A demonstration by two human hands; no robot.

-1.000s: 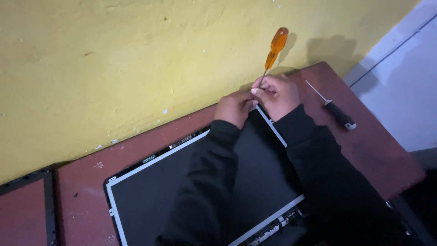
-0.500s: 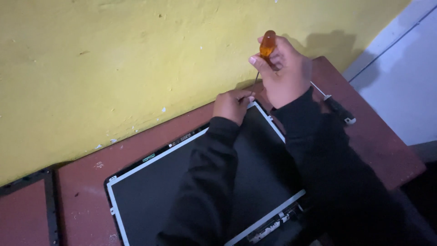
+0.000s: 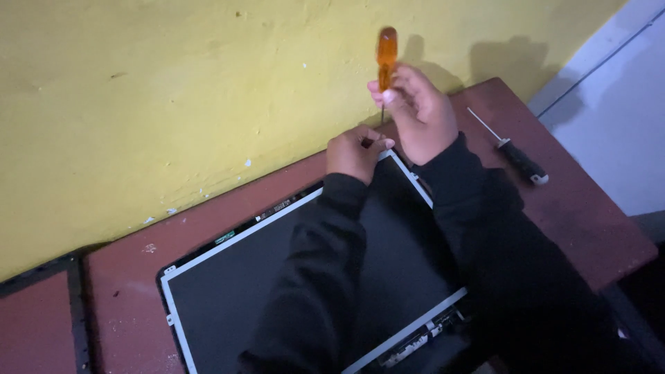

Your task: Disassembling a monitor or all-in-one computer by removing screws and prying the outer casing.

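yellow painted wall [image 3: 173, 104] behind, chipped in spots, white flecks along its base. reddish-brown table [image 3: 575, 208] pushed against it; second reddish surface [image 3: 34, 325] at far left, split off by a dark gap. pale wall or door panel [image 3: 609, 118] at right.

bare lcd screen panel [image 3: 235, 291] flat on the table, dark face up, thin white metal frame, set at an angle to the table edge. circuit strip visible along its far edge, connector hardware at the near right corner.

right hand [image 3: 419, 114] closed around an orange-handled screwdriver [image 3: 386, 55], held upright near the wall, thin shaft pointing down at the panel's far right corner. tip hidden behind the left hand, contact with the panel not readable.

left hand [image 3: 355, 152] curled, resting on that same far right corner, fingertips pinched at the frame just beside the shaft. whether anything small is held between them: cannot tell.

both arms in black sleeves, crossing over the screen.

second screwdriver [image 3: 512, 151], black handle, thin shaft, lying flat on the table right of the panel, well apart from both hands, shaft toward the wall.
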